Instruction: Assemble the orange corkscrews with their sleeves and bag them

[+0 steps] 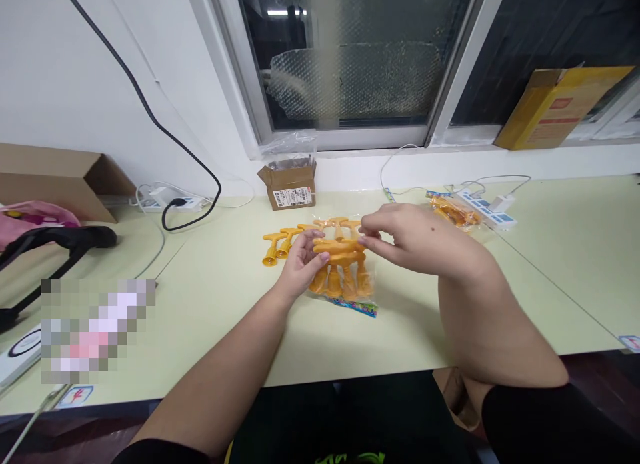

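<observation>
A clear plastic bag (345, 277) holds several yellow T-handled plastic pieces, their cup-like ends pointing toward me. A blue, colourfully printed strip runs along its near edge. My left hand (300, 264) grips the left side of the bag, thumb on top across the handles. At the far right corner, my right hand (410, 237) pinches the film between thumb and fingers. Behind and left of the bag, loose yellow T-handled pieces (271, 249) lie in a row on the pale table (225, 317), partly hidden by my left hand and the bag.
Past my right hand lies another bag of yellow pieces (456, 213), near a power strip (487, 209). A small cardboard box (291, 187) stands against the wall. At left are a larger carton (50, 177), a black frame-like object (65, 241) and a black cable (150, 111).
</observation>
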The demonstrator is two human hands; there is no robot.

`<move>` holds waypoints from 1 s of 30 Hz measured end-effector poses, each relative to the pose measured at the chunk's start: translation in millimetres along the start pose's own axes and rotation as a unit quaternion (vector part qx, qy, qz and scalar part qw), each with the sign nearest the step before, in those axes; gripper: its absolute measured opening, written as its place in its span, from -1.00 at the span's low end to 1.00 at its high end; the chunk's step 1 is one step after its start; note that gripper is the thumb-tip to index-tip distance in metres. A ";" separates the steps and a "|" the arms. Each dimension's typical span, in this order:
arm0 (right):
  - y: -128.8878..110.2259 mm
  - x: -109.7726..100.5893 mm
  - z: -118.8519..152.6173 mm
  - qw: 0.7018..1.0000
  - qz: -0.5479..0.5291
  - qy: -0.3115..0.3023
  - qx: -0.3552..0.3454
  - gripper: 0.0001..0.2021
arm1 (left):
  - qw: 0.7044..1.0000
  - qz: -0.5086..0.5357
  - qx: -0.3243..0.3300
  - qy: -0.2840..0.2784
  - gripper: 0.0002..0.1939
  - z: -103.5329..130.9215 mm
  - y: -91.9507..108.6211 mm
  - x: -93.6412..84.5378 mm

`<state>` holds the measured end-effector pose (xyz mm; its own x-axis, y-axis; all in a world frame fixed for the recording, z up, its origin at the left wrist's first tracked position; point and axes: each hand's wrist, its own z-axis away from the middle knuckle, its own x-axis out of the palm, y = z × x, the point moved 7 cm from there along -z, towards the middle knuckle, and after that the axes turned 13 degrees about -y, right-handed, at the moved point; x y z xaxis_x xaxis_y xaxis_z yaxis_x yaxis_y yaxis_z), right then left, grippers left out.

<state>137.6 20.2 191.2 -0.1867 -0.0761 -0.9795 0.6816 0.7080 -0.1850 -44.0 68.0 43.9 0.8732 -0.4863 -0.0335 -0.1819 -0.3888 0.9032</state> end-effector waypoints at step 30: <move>129.5 57.4 -48.3 0.956 -0.169 0.171 0.167 -0.85 | 0.988 0.019 0.027 0.149 -0.67 2.8 2.4 -30.9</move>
<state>180.9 141.5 114.9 -0.6172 0.0129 -0.7867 0.7188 0.4158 -0.5571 -72.6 79.9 45.9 0.9583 -0.2523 0.1344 -0.2334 -0.4195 0.8772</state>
